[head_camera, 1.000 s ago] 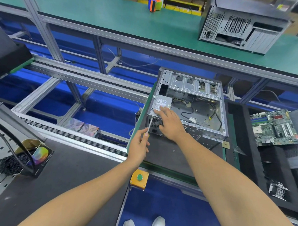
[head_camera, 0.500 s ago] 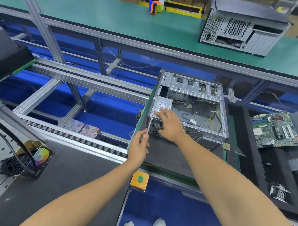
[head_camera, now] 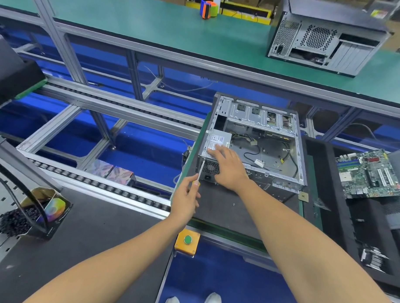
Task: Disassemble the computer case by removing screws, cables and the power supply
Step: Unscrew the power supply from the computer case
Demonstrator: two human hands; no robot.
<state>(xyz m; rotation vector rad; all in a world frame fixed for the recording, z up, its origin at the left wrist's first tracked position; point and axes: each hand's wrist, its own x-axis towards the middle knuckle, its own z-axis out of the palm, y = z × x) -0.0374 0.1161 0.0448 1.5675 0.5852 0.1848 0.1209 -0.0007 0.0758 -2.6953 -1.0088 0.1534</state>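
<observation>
An open grey computer case (head_camera: pixel 294 154) lies on a dark mat, its inside facing up, with loose black and yellow cables (head_camera: pixel 251 153) on its floor. The power supply (head_camera: pixel 218 139), a silver box with a white label, sits in the near left corner. My right hand (head_camera: pixel 228 166) rests on the power supply's near edge with fingers spread over it. My left hand (head_camera: pixel 186 196) grips a screwdriver (head_camera: pixel 201 170); its thin shaft slants up to the case's rear panel at the top left corner, beside the fan grille.
A removed motherboard (head_camera: pixel 368 173) lies on the black tray to the right. A second case (head_camera: pixel 323 40) stands on the green bench behind. A yellow box with a green button (head_camera: pixel 188 240) sits at the mat's near edge. A carton of black parts (head_camera: pixel 33 213) stands left. Conveyor rails run left.
The screwdriver shaft now shows more plainly, with its tip at the rear panel's upper left corner. Both hands have stayed nearly where they were; the view has drifted slightly.
</observation>
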